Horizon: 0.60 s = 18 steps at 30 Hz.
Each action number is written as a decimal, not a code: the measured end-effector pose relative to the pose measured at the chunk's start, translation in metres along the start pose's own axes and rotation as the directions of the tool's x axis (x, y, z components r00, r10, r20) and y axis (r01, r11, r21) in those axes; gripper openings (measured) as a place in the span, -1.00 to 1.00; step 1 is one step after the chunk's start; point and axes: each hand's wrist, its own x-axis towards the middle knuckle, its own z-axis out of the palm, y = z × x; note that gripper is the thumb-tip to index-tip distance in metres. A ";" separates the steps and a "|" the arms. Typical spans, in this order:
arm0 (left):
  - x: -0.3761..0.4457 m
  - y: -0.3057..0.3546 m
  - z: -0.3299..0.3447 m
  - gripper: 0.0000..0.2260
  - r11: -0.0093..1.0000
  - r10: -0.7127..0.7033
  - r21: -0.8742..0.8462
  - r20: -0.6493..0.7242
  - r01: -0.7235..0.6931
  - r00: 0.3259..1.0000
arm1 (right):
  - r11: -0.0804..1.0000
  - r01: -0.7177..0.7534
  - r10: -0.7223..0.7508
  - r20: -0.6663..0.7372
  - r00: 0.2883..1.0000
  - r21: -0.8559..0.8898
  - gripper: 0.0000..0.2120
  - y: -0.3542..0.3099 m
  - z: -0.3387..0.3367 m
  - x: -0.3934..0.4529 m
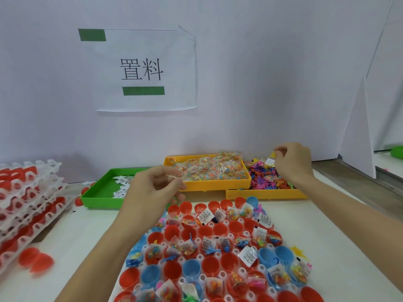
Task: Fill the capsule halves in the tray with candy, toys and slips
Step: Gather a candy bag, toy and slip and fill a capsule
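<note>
The left hand (157, 184) hovers above the far edge of the capsule tray (202, 256), its fingers curled round a clear candy packet (174, 176); the right hand (292, 162) is raised over the toy bin (268, 194), fingertips pinching a white slip (270, 161) and what looks like a small yellow toy (272, 154), though the blur makes the toy hard to confirm; the tray lies on the white surface (82, 236) near the person, its red and blue capsule halves (172, 233) partly loaded, with many cups in the far rows and near the middle bare. Candy packets fill the yellow bin (218, 185) behind the tray; slips lie in the green bin (102, 198) to its left.

All three fillers seem very light; the packets are probably slick, crinkly film, best nipped at a sealed edge so the sweets hang below; the slips are limp paper, likely to flutter or cling, so a corner pinch and a low release suit them; the toys look soft and rubbery with thin limbs that tangle, so one should be lifted by its body. The open halves sit loosely in their sockets and could tip if pressed sideways.
</note>
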 end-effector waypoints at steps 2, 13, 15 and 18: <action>0.001 0.000 0.000 -0.91 0.990 -0.046 -0.132 0.027 0.049 0.999 | 0.988 0.018 -0.023 0.027 0.999 0.151 -0.83 -0.018 -0.006 -0.010; -0.001 0.001 0.006 -0.87 0.901 -0.117 -0.401 0.138 0.163 0.984 | 0.692 -0.004 -0.480 0.464 0.745 0.722 -0.91 -0.125 -0.020 -0.097; -0.001 0.001 0.006 -0.87 0.888 -0.115 -0.428 0.147 0.168 0.982 | 0.691 -0.021 -0.470 0.471 0.746 0.723 -0.91 -0.127 -0.018 -0.101; -0.001 0.001 0.007 -0.86 0.857 -0.139 -0.475 0.165 0.202 0.976 | 0.719 -0.008 -0.427 0.451 0.784 0.695 -0.92 -0.127 -0.014 -0.103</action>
